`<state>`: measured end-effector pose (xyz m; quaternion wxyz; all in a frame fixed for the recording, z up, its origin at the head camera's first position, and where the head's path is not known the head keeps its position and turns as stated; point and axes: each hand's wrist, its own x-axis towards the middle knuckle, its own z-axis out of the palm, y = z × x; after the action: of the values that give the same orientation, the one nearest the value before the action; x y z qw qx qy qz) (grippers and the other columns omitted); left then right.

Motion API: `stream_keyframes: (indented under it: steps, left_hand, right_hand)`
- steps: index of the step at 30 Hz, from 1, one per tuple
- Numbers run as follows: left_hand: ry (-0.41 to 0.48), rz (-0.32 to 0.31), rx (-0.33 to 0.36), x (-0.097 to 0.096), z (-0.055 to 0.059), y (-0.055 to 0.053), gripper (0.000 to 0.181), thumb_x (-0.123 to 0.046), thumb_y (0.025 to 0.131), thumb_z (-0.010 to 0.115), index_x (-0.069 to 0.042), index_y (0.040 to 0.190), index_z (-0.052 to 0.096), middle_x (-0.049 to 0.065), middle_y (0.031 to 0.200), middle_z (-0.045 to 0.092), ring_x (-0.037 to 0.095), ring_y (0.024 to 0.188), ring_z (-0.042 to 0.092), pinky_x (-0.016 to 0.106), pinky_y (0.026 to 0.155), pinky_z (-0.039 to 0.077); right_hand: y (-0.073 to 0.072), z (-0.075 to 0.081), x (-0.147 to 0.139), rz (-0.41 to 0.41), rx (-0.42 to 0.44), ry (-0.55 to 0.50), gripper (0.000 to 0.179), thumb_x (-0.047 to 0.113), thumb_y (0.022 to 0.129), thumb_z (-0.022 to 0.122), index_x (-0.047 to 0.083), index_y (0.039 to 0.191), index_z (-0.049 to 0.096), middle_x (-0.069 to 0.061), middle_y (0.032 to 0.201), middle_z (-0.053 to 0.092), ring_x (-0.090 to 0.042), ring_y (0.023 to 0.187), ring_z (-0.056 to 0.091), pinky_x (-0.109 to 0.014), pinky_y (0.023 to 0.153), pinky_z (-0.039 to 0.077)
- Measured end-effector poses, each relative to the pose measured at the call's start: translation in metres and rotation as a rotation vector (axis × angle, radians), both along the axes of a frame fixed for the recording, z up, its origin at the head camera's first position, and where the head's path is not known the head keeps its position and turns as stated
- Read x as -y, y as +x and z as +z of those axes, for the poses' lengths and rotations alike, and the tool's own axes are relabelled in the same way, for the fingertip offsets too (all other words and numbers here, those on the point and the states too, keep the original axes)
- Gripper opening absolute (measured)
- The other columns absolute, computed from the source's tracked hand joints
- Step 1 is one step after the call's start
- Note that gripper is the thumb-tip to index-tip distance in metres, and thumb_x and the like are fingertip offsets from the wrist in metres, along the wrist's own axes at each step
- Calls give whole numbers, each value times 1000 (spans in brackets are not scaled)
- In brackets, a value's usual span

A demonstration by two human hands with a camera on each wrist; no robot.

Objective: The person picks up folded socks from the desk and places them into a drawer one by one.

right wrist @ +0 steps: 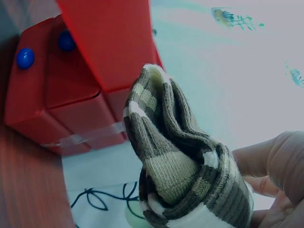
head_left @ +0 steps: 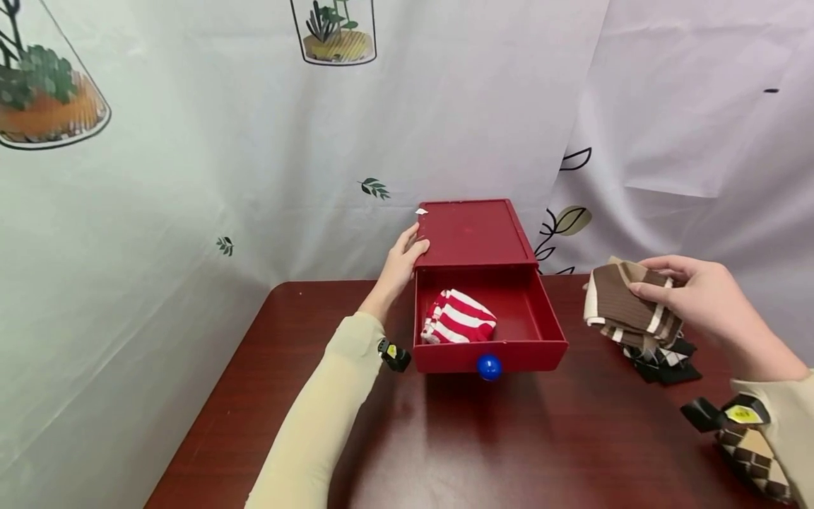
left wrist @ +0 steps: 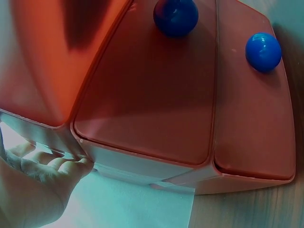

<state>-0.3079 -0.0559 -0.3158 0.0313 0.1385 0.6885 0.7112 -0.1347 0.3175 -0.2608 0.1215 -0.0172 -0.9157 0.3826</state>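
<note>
My right hand (head_left: 712,304) pinches a folded pair of brown and cream striped socks (head_left: 623,300) between thumb and fingers, to the right of the red drawer unit (head_left: 470,233). In the right wrist view the folded socks (right wrist: 190,175) show their ribbed layers and white bands. My left hand (head_left: 397,265) rests against the unit's left side, thumb near the top edge. The unit's top drawer (head_left: 490,357) is pulled out, with a blue knob on its front. Inside it, on the left, lies a folded pair of red and white striped socks (head_left: 461,318).
Black and white patterned socks (head_left: 664,360) lie on the dark wooden table (head_left: 496,452) below my right hand. Brown argyle socks (head_left: 757,459) sit at the lower right, partly behind the sleeve. Two closed drawers (left wrist: 147,95) with blue knobs are under the pulled-out one. A printed curtain (head_left: 445,106) hangs behind.
</note>
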Motion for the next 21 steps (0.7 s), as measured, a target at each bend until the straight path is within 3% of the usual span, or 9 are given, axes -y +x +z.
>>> stream_keyframes:
  steps: [5,12,15,21]
  left_hand:
    - [-12,-3,7,0,1,-1,58,-27,94,54,-24,146,30,1,146,35,21,118,49,39,91,44]
    - [-2,-8,-2,0,1,0,59,-28,93,55,-23,146,31,1,147,34,22,118,49,41,92,44]
    - [-11,0,-17,1,0,0,60,-31,92,56,-23,146,32,1,146,35,20,116,51,39,89,46]
    - [-31,20,-21,0,-1,-2,60,-33,91,56,-24,145,32,1,146,36,18,114,52,36,86,47]
  right_hand:
    - [-2,9,5,-1,-14,-91,25,24,81,73,35,97,57,12,68,61,-15,47,59,-27,45,47]
    - [-8,22,21,-34,-50,-37,34,33,78,75,20,107,62,21,72,60,-6,59,58,-25,51,48]
    - [-11,27,31,-21,-51,-93,38,31,78,75,17,110,62,18,73,61,-5,60,57,-25,52,49]
    - [-17,37,47,-6,-69,-100,41,31,78,75,13,112,62,17,73,61,-4,64,57,-22,54,48]
